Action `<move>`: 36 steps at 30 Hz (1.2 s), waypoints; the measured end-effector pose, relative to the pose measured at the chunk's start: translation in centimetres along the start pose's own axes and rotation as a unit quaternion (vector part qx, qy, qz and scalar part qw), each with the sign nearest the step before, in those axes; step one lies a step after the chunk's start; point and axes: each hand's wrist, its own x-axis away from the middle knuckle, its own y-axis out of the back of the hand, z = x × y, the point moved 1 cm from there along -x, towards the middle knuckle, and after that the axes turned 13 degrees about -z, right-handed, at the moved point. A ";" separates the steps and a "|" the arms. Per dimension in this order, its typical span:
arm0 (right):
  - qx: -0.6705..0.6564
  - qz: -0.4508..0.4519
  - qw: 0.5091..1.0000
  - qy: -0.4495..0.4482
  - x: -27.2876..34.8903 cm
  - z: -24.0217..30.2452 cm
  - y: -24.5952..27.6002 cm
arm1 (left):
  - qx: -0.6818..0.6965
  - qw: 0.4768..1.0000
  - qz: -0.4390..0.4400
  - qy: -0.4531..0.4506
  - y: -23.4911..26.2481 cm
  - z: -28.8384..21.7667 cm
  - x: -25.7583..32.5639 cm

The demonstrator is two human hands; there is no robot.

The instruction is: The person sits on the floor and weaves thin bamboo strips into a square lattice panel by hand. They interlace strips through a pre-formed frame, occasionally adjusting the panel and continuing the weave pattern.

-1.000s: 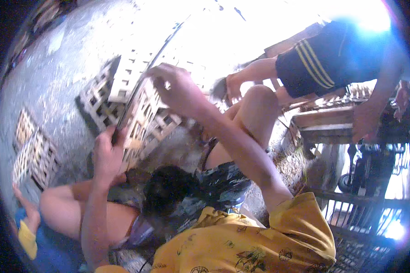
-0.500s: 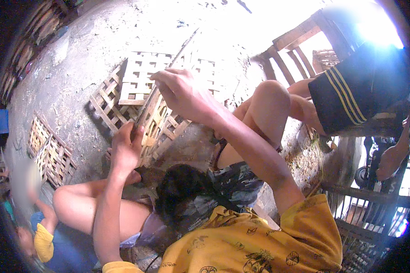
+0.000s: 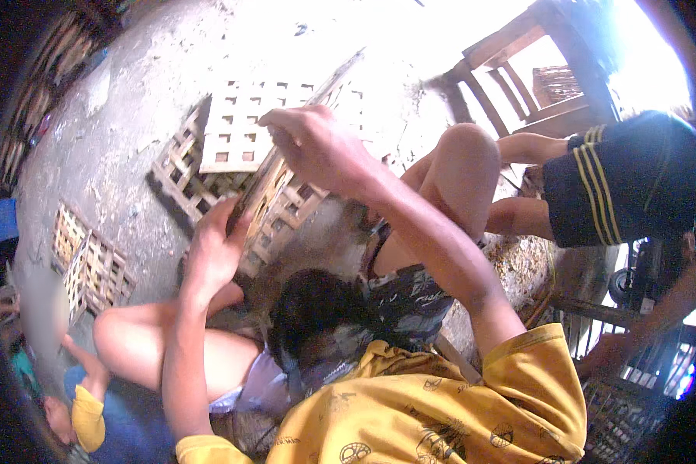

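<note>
Seen nearly edge-on, a woven bamboo panel [image 3: 261, 176] slants up and away between my hands. My left hand [image 3: 215, 251] is closed round its near, lower end, with the thumb along the edge. Farther up, my right hand [image 3: 317, 147] is closed on the upper edge, knuckles up and fingers curled over it. Beyond the held panel, a pale square lattice panel [image 3: 236, 127] lies on top of a darker lattice panel [image 3: 179, 166] on the ground. Glare washes out the far end of the held piece.
Another woven lattice piece [image 3: 93, 267] stands at the left, near a person in a yellow sleeve [image 3: 87, 417]. A person in black striped shorts [image 3: 626, 185] is at the right, beside a wooden frame [image 3: 506, 46]. Wood shavings [image 3: 518, 267] lie on the ground.
Both hands keep their hold on the panel, which has turned slightly more edge-on. My right hand has shifted a little to the right. The person in black shorts has moved lower in view.
</note>
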 end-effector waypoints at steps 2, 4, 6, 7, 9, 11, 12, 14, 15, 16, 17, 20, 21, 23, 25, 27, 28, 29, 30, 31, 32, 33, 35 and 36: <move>0.009 0.024 0.998 -0.051 0.2 -0.6 -1.5 | -0.009 0.999 0.026 0.036 0.9 0.5 -0.1; -0.009 0.017 0.999 -0.036 0.6 -0.7 -1.5 | 0.065 0.985 0.105 0.118 2.3 -1.0 -1.1; -0.003 0.027 1.000 -0.014 1.0 -0.8 -0.7 | 0.009 0.991 0.098 0.091 2.4 -2.1 -1.4; -0.004 0.027 0.999 -0.022 0.7 -0.2 -0.6 | 0.026 0.988 0.118 0.100 2.4 -1.5 -1.6; -0.019 0.042 0.998 -0.035 0.7 0.7 -0.8 | -0.007 0.989 0.103 0.106 3.1 -1.5 -1.1; -0.054 0.072 0.995 -0.044 0.9 1.3 -1.3 | -0.035 0.990 0.104 0.091 3.9 -1.4 -0.3; -0.065 0.064 0.995 -0.039 1.0 1.5 -1.4 | -0.035 0.989 0.115 0.086 4.2 -0.8 -0.1; -0.090 0.050 0.994 -0.037 1.5 1.9 -1.7 | -0.022 0.986 0.137 0.091 4.4 -0.2 0.5; -0.103 0.053 0.993 -0.037 1.7 1.9 -1.7 | -0.009 0.984 0.144 0.100 4.2 0.0 0.4; -0.096 0.041 0.994 -0.036 1.9 1.8 -1.9 | 0.004 0.982 0.155 0.110 3.9 0.0 0.5; -0.090 0.029 0.995 -0.036 2.1 1.7 -2.2 | 0.012 0.982 0.142 0.121 3.8 -0.1 0.7; -0.021 0.027 0.998 0.058 2.5 0.7 -3.8 | -0.011 0.995 0.074 0.058 3.5 -0.1 1.5; 0.010 0.052 0.996 0.073 2.7 0.3 -4.4 | 0.024 0.993 0.078 0.080 3.5 0.1 1.6; 0.026 0.059 0.993 0.100 3.0 -0.7 -6.0 | 0.021 0.997 0.039 0.057 2.9 0.2 2.1; 0.041 0.041 0.988 0.140 3.1 -1.5 -7.0 | 0.031 0.997 0.033 0.069 2.9 0.2 2.4; 0.044 0.019 0.985 0.166 2.6 -2.2 -7.3 | 0.053 0.990 0.061 0.114 3.7 -0.1 2.5; 0.039 0.005 0.985 0.171 2.1 -2.6 -7.2 | 0.043 0.991 0.052 0.112 4.0 0.2 2.7; 0.035 -0.008 0.984 0.176 1.6 -3.0 -7.0 | 0.032 0.993 0.043 0.110 4.3 0.6 3.0; 0.018 -0.029 0.986 0.164 1.1 -3.6 -6.7 | 0.022 0.993 0.034 0.107 4.5 0.8 3.2; 0.000 -0.049 0.987 0.152 0.7 -4.1 -6.4 | 0.034 0.994 0.021 0.101 4.5 0.9 3.4; -0.017 -0.068 0.988 0.140 0.4 -4.5 -6.1 | 0.047 0.994 0.009 0.096 4.4 0.9 3.5; -0.012 -0.069 0.987 0.147 0.3 -4.9 -5.8 | 0.060 0.994 -0.004 0.090 4.3 0.9 3.6; -0.011 -0.078 0.988 0.130 0.1 -5.5 -5.6 | 0.098 0.990 -0.018 0.099 3.7 0.9 4.0; -0.011 -0.083 0.989 0.121 0.0 -6.0 -5.4 | 0.117 0.987 -0.025 0.104 3.2 1.0 4.1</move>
